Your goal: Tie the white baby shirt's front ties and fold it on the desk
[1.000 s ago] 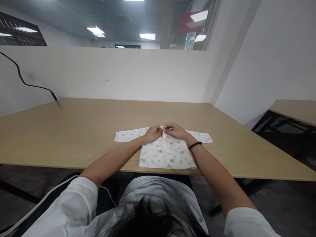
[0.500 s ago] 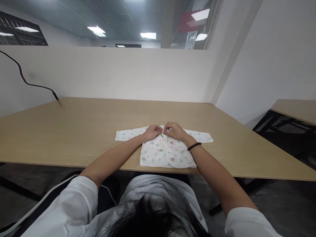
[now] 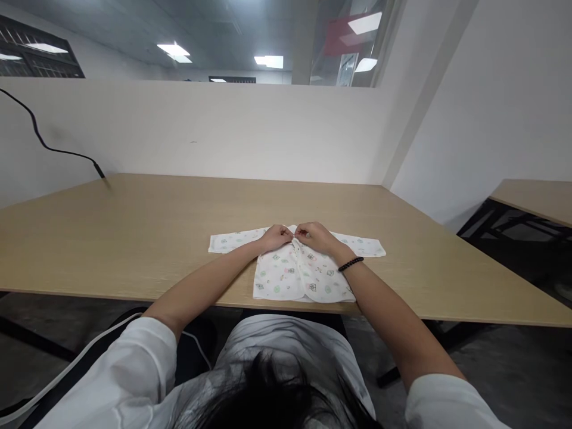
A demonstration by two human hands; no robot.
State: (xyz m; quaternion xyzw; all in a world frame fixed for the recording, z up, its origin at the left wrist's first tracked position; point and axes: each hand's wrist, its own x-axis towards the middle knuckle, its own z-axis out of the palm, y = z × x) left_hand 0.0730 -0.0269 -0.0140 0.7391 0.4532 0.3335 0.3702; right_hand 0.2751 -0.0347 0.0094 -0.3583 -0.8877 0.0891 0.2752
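Note:
A small white long-sleeved baby shirt [image 3: 286, 277] with green and pink animal prints lies face up on the table, its sleeves spread to both sides and its lower hem close to the front edge. My left hand [image 3: 276, 238] pinches the shirt's front opening near the neckline. Opposite it, my right hand [image 3: 315, 236] grips the other side of the opening, the fingertips of both hands almost meeting. A dark bead bracelet [image 3: 351, 264] circles my right wrist. Whatever small fastening lies between the fingertips is hidden.
The wooden table [image 3: 134, 238] runs back to a white partition wall [image 3: 241, 131] with a window above it. A black cable [image 3: 67, 154] hangs down to the table at the left. Another table [image 3: 536, 196] stands at the far right.
Both hands stay at the neckline, with only slight finger movement. The shirt lies as before, and the camera view has shifted a little.

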